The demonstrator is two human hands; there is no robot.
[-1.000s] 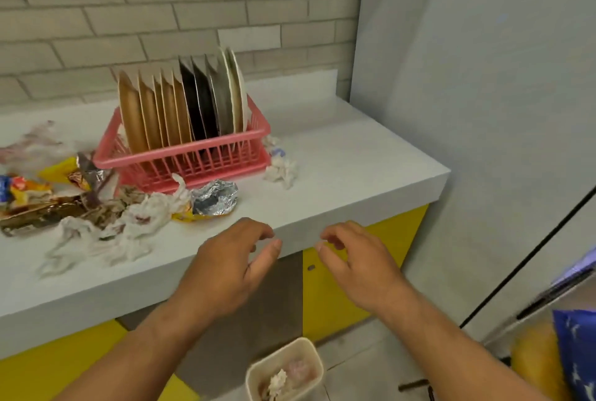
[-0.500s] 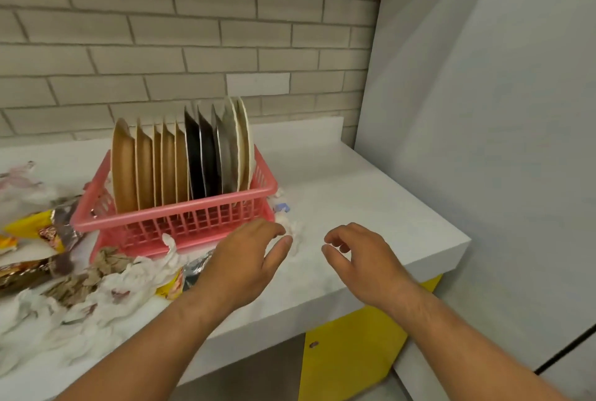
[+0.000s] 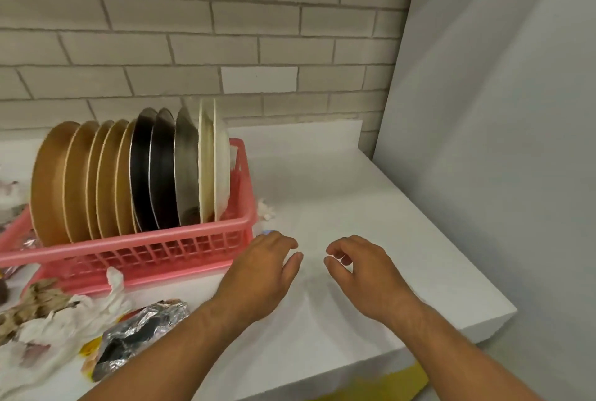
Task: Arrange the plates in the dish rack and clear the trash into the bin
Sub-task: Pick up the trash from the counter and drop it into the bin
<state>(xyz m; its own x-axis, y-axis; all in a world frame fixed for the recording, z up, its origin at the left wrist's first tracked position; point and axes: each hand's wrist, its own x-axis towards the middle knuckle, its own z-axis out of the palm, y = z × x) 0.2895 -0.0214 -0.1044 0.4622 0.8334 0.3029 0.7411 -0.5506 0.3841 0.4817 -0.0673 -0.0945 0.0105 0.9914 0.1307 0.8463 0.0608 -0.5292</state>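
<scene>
The dish rack [image 3: 129, 250] stands on the counter [image 3: 371, 207] just left of the left hand [image 3: 258, 274], with the plates [image 3: 129, 174] upright in it. A crumpled tissue [image 3: 266, 208] lies just beyond that hand, beside the rack's end. The foil wrapper [image 3: 142, 333] lies left of its wrist, before the rack. The right hand [image 3: 364, 274] is near on its right.

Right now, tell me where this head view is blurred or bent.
Head view: wide-angle lens bows the brick wall; the white plates smear at their tops; soft light, faint shadows beneath left hand and right hand; foil wrapper glints.
</scene>
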